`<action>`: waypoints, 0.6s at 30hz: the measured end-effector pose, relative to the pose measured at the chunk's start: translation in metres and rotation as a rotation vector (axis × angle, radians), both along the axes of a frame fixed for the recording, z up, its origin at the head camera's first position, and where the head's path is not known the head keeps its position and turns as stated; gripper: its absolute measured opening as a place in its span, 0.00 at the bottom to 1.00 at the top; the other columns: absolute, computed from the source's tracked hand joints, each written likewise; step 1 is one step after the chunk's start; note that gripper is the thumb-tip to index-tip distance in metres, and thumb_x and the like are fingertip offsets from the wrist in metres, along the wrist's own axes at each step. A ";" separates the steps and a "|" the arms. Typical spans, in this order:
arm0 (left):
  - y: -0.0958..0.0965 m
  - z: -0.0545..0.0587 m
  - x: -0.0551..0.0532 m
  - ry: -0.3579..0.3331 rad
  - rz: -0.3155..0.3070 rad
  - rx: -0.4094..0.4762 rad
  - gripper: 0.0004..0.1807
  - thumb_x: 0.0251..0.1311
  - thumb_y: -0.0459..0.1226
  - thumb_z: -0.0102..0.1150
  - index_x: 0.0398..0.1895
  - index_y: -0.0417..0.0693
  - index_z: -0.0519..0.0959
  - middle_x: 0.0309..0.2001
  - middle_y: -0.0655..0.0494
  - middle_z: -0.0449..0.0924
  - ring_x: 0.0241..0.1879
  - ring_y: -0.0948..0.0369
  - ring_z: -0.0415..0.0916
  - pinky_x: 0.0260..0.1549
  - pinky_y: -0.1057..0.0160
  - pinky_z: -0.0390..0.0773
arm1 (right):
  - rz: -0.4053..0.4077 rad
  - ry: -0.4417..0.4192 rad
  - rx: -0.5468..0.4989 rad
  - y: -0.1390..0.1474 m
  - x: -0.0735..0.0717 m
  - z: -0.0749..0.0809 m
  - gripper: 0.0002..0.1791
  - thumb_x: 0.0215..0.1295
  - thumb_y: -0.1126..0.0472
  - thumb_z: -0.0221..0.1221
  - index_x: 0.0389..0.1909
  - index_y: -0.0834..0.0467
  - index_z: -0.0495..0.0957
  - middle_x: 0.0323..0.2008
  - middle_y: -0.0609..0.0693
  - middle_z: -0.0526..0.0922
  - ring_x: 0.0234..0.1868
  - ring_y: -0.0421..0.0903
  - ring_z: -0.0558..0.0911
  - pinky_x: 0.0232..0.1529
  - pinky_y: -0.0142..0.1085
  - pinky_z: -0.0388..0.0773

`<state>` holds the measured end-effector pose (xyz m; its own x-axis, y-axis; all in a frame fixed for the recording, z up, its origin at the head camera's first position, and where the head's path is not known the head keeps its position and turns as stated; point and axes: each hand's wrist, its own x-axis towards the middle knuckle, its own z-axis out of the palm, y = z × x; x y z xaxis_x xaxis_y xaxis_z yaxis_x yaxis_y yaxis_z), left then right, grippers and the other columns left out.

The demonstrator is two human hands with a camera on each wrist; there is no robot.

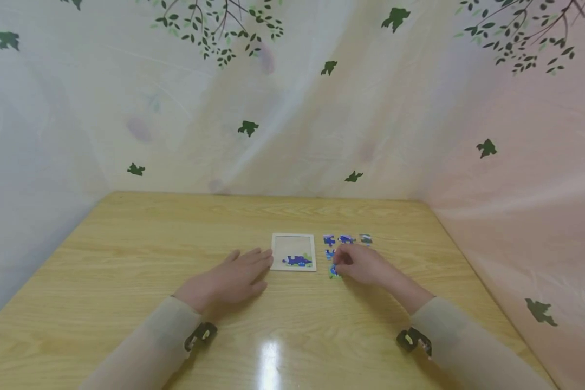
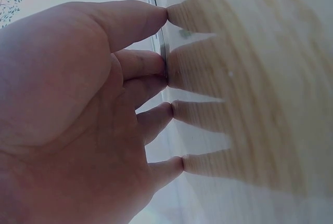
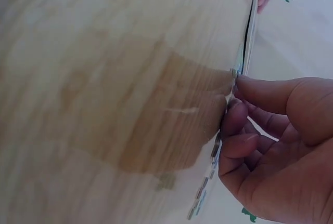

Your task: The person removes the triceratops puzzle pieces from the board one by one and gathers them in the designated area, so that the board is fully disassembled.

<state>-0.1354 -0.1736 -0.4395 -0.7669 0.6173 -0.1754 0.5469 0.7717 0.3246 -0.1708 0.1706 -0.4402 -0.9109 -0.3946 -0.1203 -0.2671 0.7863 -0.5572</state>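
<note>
A white square puzzle frame [image 1: 293, 235] lies flat on the wooden table, with a few joined blue and green jigsaw pieces [image 1: 298, 261] along its lower right. My left hand [image 1: 236, 277] rests palm down at the frame's left side, its fingers stretched out and spread; in the left wrist view the fingertips [image 2: 156, 63] touch the frame's edge and the tabletop. To the right of the frame, my right hand [image 1: 363, 264] has thumb and forefinger curled round a blue and green jigsaw piece [image 1: 333, 272] at the table surface. The hand partly hides the loose pieces behind it.
Beyond my right hand lie several loose jigsaw pieces, among them a blue one [image 1: 329, 240], a blue and white one [image 1: 346, 238] and a greenish one [image 1: 365, 238]. The wooden table [image 1: 185, 227] ends at a leaf-patterned curtain [image 1: 292, 151] behind and on the right.
</note>
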 end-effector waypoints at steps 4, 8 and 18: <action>-0.001 0.001 0.001 0.001 0.002 0.002 0.35 0.87 0.46 0.48 0.89 0.42 0.58 0.89 0.48 0.51 0.88 0.44 0.45 0.84 0.32 0.42 | -0.020 -0.007 0.037 -0.003 0.002 0.000 0.03 0.76 0.63 0.69 0.44 0.54 0.84 0.37 0.46 0.82 0.39 0.44 0.79 0.43 0.40 0.80; 0.000 0.000 0.000 0.007 0.003 0.007 0.35 0.87 0.45 0.49 0.88 0.40 0.59 0.89 0.47 0.52 0.88 0.43 0.46 0.83 0.30 0.42 | -0.022 -0.005 0.039 -0.004 0.004 0.001 0.03 0.76 0.63 0.69 0.44 0.54 0.84 0.36 0.46 0.82 0.38 0.44 0.79 0.42 0.40 0.79; 0.001 -0.001 0.000 0.017 -0.003 -0.001 0.34 0.87 0.45 0.49 0.88 0.40 0.60 0.89 0.46 0.52 0.88 0.43 0.46 0.83 0.30 0.42 | -0.026 0.006 0.048 -0.004 0.004 0.004 0.04 0.77 0.62 0.69 0.47 0.54 0.84 0.37 0.46 0.82 0.39 0.44 0.79 0.42 0.40 0.80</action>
<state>-0.1358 -0.1727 -0.4403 -0.7683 0.6190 -0.1629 0.5544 0.7707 0.3140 -0.1666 0.1664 -0.4364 -0.9214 -0.3650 -0.1331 -0.2495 0.8186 -0.5174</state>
